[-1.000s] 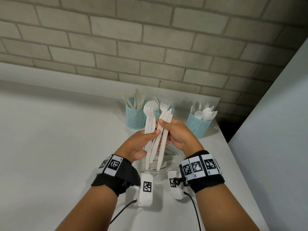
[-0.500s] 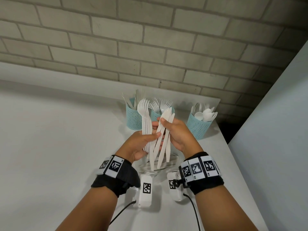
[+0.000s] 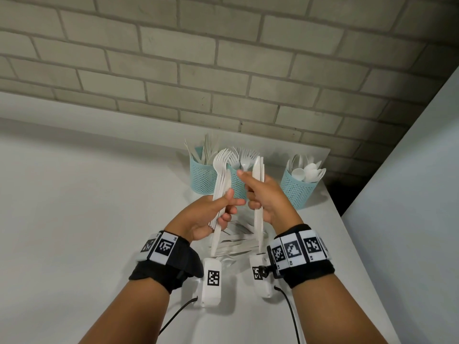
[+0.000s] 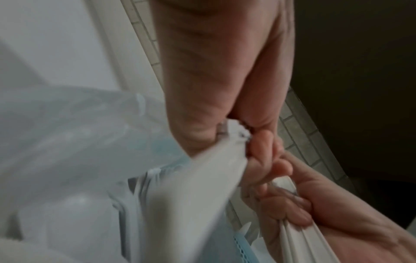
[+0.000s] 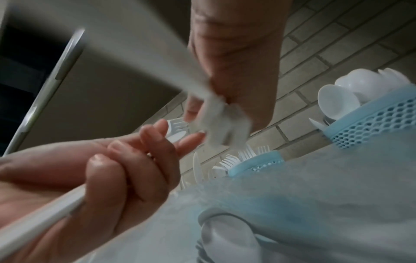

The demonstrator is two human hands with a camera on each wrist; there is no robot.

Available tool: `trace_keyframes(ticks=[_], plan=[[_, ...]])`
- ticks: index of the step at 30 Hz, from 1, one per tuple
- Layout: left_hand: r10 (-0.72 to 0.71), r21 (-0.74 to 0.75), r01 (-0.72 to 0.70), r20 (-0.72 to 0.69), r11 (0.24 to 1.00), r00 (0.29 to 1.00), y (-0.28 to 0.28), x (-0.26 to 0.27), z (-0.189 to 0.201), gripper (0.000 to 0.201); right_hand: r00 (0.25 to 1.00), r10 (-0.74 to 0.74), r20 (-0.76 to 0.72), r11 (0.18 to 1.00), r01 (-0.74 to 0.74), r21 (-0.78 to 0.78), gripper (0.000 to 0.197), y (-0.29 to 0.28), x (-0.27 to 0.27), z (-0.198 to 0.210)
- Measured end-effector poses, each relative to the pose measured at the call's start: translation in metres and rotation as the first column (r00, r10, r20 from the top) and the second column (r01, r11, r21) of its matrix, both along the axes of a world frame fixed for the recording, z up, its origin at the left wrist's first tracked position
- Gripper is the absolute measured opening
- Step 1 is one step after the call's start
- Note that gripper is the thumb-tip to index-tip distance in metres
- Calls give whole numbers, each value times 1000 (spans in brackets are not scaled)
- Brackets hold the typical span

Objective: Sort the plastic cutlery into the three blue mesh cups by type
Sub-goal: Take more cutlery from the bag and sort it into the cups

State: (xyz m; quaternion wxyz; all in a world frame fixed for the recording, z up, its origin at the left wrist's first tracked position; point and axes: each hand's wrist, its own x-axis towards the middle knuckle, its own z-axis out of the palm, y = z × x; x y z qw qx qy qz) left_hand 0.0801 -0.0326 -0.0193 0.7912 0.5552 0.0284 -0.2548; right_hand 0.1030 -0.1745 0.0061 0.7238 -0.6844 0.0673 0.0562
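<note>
Above the table my left hand [image 3: 221, 207] grips a bundle of white plastic forks [image 3: 221, 175], tines up. Beside it my right hand [image 3: 253, 194] grips a few white knives [image 3: 258, 214], held upright; the index finger points toward the forks. The two bundles are apart. Behind them stand three blue mesh cups: the left cup [image 3: 201, 178] holds knives, the middle cup [image 3: 238, 186] forks, the right cup [image 3: 296, 192] spoons. In the right wrist view, the knife handles [image 5: 40, 224] cross my palm, and the spoon cup [image 5: 371, 117] stands at the right.
Loose white cutlery [image 3: 236, 244] lies in a pile on the white table [image 3: 87, 219] under my hands. A brick wall rises behind the cups. The table's right edge [image 3: 347, 232] runs close to the spoon cup, with a pale panel beyond.
The forks and knives, held together between both hands before, have come apart: my left hand keeps the forks on the left, and my right hand has drawn the knives to the right and upright.
</note>
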Motion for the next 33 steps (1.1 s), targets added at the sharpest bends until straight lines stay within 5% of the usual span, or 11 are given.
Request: trace_keyframes(ticks=[6,13,19,24,29,33], plan=[[-28,-7,28,-2,1000,1000,0,-2,2,43,995,99,-32,994,-101,-52,23,-1,0,-3],[-31,-28,30,-16,999,999,-1,-1,1,44,995,102,3,986,-101,-130,5,0,-2,0],[13,-153,-24,-71,988,997,0,-3,-4,31,989,-120,81,991,114,77,10,0,4,5],[25,-55,-29,-65,998,998,-9,-6,-8,29,953,-263,152,959,240,152,25,1,7,13],[30,-217,-65,-161,974,987,-18,-9,-3,31,913,-337,231,903,244,353,13,7,7,14],[112,-368,-182,-204,912,973,-18,-8,1,23,885,-304,353,917,171,361,10,9,3,12]])
